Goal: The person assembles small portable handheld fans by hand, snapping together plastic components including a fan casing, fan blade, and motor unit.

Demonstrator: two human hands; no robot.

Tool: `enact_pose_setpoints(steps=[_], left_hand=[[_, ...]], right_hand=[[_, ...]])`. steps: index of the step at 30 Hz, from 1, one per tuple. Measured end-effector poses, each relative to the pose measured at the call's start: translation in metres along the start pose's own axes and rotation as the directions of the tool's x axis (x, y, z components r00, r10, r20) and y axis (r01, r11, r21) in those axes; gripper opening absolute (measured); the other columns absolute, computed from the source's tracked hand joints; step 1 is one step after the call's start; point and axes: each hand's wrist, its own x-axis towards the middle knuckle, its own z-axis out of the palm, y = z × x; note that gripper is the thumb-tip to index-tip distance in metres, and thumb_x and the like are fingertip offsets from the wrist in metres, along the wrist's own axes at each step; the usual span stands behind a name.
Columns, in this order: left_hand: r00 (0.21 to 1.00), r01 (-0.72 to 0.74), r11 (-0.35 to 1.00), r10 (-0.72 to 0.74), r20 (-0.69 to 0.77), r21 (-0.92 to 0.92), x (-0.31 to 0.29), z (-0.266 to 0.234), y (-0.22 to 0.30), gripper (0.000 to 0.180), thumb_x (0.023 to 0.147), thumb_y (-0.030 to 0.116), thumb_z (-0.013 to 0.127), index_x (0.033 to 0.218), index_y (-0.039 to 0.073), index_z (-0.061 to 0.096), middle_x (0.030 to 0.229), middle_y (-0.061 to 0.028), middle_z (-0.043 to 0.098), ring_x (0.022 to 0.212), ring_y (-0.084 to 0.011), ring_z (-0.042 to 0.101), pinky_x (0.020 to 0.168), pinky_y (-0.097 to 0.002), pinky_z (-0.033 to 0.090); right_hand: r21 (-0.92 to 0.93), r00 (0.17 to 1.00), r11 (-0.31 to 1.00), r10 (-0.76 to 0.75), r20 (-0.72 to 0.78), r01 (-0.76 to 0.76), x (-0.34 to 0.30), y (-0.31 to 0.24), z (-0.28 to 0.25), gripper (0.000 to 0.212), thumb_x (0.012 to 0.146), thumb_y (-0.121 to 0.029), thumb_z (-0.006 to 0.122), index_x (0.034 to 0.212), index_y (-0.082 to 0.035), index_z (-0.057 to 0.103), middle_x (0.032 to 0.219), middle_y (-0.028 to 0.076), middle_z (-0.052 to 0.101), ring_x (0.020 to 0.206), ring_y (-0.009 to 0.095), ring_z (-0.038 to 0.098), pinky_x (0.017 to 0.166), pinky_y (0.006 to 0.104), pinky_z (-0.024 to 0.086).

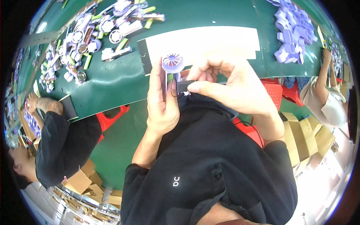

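Note:
Close in front of my chest, my left hand (163, 103) grips a lavender part with a round, finned head (173, 62) that looks like a small handheld fan. Something green shows inside its open body, between my fingers. A small black rectangular piece (183, 86) lies against the body's right side, pinched by the thumb of my right hand (234, 86). The other right fingers curl behind and above it, partly hidden. A thin dark wire loops beside my left thumb.
A white sheet (210, 41) lies on the green table (187, 15) beyond my hands. Fan assemblies (82, 41) with green cells heap at the left, lavender shells (292, 32) at the right. People sit on both sides; red stools (272, 93) and cardboard boxes (303, 137) stand near.

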Motion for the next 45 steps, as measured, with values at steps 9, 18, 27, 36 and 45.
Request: enact_pose_setpoints(steps=[9, 18, 27, 36, 45], left_hand=[[0.996, -0.069, 0.982, 0.057, 0.071, 0.178, 0.005, 0.034, 0.015, 0.071, 0.094, -0.017, 0.035, 0.163, -0.007, 0.021, 0.151, -0.0209, 0.052, 0.127, -0.0243, 0.059, 0.105, -0.0323, 0.048], [0.992, -0.098, 0.979, 0.082, 0.093, 0.18, 0.004, 0.046, 0.008, 0.073, 0.096, -0.016, 0.035, 0.164, -0.009, 0.012, 0.145, -0.0235, 0.052, 0.122, -0.0253, 0.061, 0.102, -0.032, 0.049], [0.971, -0.238, 0.883, 0.206, 0.123, 0.404, 0.01, 0.05, -0.007, 0.072, 0.093, -0.016, 0.039, 0.161, -0.013, 0.015, 0.151, -0.0341, 0.046, 0.136, -0.0421, 0.054, 0.115, -0.0441, 0.041], [0.982, -0.18, 0.927, 0.152, 0.109, 0.329, 0.015, 0.053, -0.012, 0.066, 0.098, -0.013, 0.041, 0.159, -0.015, 0.018, 0.147, -0.0321, 0.051, 0.134, -0.0396, 0.056, 0.115, -0.0426, 0.041], [0.993, -0.113, 0.988, 0.11, 0.035, 0.105, 0.014, 0.067, -0.004, 0.07, 0.104, -0.003, 0.049, 0.162, -0.012, 0.011, 0.15, -0.0229, 0.049, 0.136, -0.0287, 0.053, 0.116, -0.0364, 0.041]], right_hand=[[-0.193, 0.999, 0.98, 0.042, -0.022, -0.046, -0.01, -0.01, -0.018, 0.013, 0.083, -0.007, 0.074, 0.086, 0.005, 0.071, 0.074, 0.014, 0.068, 0.068, 0.021, 0.069, 0.062, 0.0348, 0.052], [-0.492, 0.975, 0.861, -0.2, -0.094, 0.129, -0.006, -0.001, -0.018, 0.012, 0.078, -0.006, 0.076, 0.083, 0.002, 0.069, 0.063, 0.009, 0.054, 0.058, 0.02, 0.053, 0.057, 0.035, 0.044], [-0.574, 0.938, 0.804, -0.305, -0.167, 0.159, -0.004, 0.013, -0.007, 0.008, 0.08, -0.005, 0.068, 0.08, 0.003, 0.068, 0.071, 0.02, 0.066, 0.066, 0.037, 0.066, 0.066, 0.0438, 0.051], [-0.518, 0.916, 0.846, -0.299, -0.269, 0.124, -0.001, 0.029, 0.003, 0.006, 0.073, -0.004, 0.066, 0.075, 0.0, 0.071, 0.074, 0.021, 0.071, 0.075, 0.04, 0.072, 0.07, 0.0491, 0.057], [-0.587, 0.865, 0.799, -0.381, -0.325, 0.131, -0.003, 0.031, 0.008, 0.009, 0.076, -0.007, 0.066, 0.076, 0.002, 0.07, 0.063, 0.019, 0.066, 0.063, 0.036, 0.07, 0.062, 0.0427, 0.055]])
